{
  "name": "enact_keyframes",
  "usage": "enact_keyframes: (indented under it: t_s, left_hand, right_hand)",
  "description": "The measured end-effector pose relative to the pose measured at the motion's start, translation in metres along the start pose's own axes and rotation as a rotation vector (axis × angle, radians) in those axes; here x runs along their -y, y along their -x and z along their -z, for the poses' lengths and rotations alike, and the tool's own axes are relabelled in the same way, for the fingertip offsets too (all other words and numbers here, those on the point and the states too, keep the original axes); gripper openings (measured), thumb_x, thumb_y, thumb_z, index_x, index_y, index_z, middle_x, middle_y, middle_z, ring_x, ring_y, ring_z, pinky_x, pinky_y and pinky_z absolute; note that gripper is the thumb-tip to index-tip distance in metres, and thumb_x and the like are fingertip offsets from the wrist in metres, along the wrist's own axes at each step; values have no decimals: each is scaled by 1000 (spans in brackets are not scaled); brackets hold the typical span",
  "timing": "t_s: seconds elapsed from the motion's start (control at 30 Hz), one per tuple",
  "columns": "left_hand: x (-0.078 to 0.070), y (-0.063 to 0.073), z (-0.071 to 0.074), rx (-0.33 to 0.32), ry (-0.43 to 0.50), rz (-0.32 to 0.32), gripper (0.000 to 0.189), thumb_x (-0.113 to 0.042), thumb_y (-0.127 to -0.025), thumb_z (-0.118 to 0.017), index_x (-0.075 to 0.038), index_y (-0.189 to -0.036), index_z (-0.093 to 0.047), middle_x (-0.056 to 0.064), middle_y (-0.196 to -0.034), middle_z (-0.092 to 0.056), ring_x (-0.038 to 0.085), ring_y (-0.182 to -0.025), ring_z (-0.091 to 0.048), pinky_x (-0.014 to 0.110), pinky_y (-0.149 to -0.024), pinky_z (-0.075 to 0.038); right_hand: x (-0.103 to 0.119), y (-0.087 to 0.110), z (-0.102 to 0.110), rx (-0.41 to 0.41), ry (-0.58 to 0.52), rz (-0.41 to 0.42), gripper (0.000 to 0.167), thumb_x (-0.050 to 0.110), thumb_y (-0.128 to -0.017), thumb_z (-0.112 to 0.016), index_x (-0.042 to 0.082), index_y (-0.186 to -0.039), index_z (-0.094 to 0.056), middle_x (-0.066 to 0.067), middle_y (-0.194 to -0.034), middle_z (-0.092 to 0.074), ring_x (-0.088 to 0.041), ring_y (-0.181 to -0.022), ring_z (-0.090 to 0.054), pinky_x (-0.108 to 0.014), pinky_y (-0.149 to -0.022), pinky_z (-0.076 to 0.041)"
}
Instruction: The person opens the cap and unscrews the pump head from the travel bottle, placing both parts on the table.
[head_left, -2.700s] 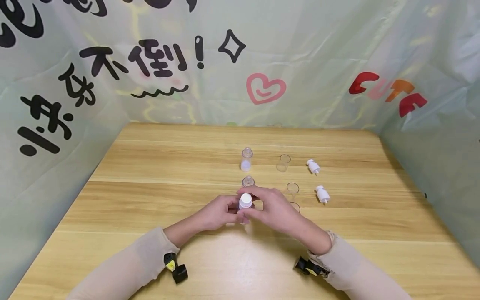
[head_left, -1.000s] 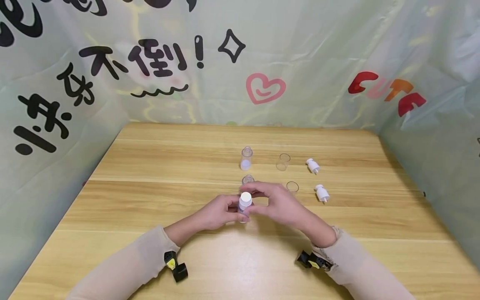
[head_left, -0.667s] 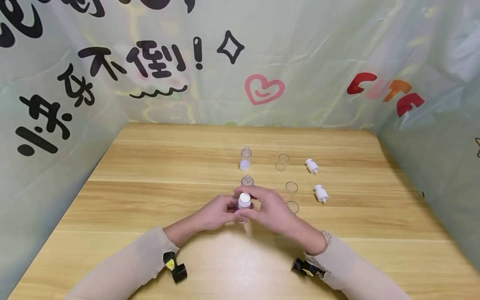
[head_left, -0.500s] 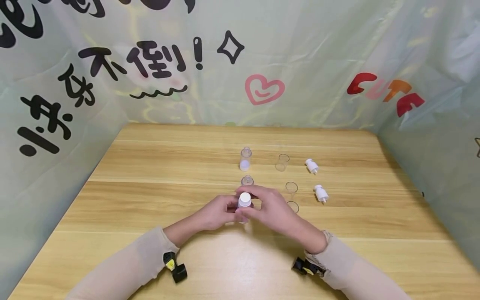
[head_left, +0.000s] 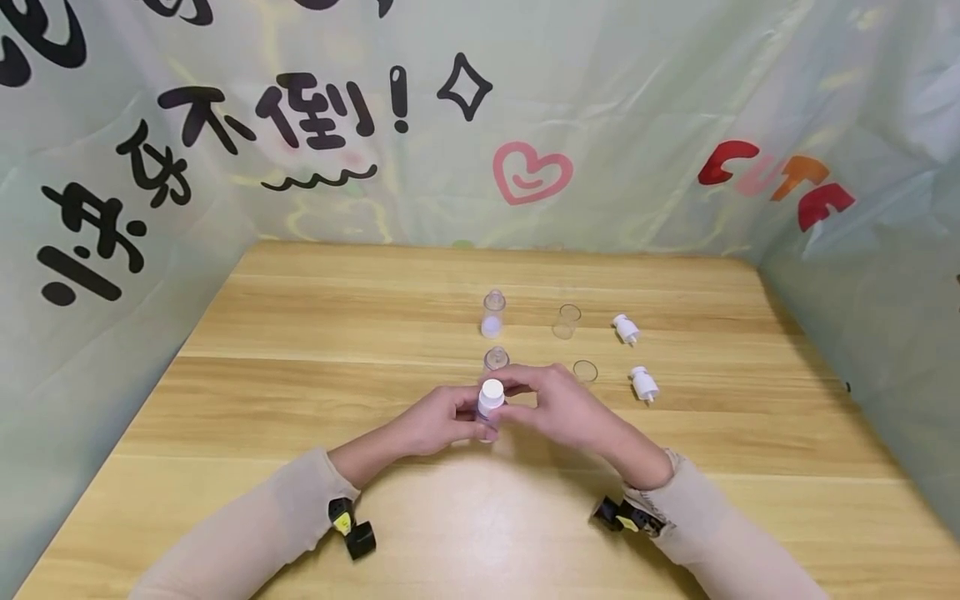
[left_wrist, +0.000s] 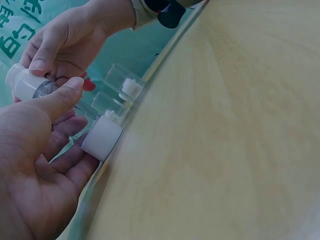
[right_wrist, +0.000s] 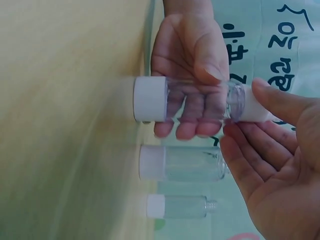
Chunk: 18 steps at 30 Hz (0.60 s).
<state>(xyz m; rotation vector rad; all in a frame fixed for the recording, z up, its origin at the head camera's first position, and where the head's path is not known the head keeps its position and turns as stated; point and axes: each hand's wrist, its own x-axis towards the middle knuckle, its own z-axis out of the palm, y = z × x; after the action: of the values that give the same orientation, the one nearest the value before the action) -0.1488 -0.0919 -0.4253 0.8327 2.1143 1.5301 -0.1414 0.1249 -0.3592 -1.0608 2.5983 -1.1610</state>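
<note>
A small clear bottle [right_wrist: 197, 100] with a wide white base stands upright on the table in front of me. My left hand [head_left: 442, 421] grips its clear body, thumb on one side and fingers curled behind, as the right wrist view shows. On the bottle's neck sits a white pump head [head_left: 491, 393]. My right hand [head_left: 558, 408] pinches that pump head between thumb and fingers, the thumb lying along its white collar [right_wrist: 252, 105]. In the left wrist view the white base [left_wrist: 102, 137] shows below my left fingers.
Behind the held bottle stand two more clear bottles, a near one [head_left: 497, 359] and a far one [head_left: 492, 315]. To their right are clear cylindrical covers [head_left: 566, 322], then two white pump heads [head_left: 644, 384] lying on the wooden table [head_left: 300, 317]. Printed sheeting [head_left: 615, 108] encloses the table.
My right hand has turned and shifted slightly right around the pump head, showing more of the bottle and hiding the nearest clear cover. The left hand keeps its hold.
</note>
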Motion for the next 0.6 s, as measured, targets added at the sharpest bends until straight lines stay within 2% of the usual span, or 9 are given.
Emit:
enact_keyframes:
  t_s: [0.33, 0.6]
  left_hand:
    - [-2, -1, 1, -7, -67, -6, 30, -22, -88, -75, -13, -115, -68, -3, -104, -71, 8, -96, -66, 27, -87, -54]
    - [-2, 0, 1, -13, -74, -3, 26, -23, -89, -75, -12, -112, -69, -5, -103, -71, 9, -94, -66, 28, -86, -54]
  right_hand:
    - [-3, 0, 9, 51, -57, 16, 43, 24, -87, -75, 11, -127, -64, 2, -118, -68, -12, -106, -65, -34, -94, -52]
    - [3, 0, -3, -33, -36, 22, 56, 32, -81, -80, 13, -131, -61, 2, -123, -66, -15, -109, -63, -39, -95, -51]
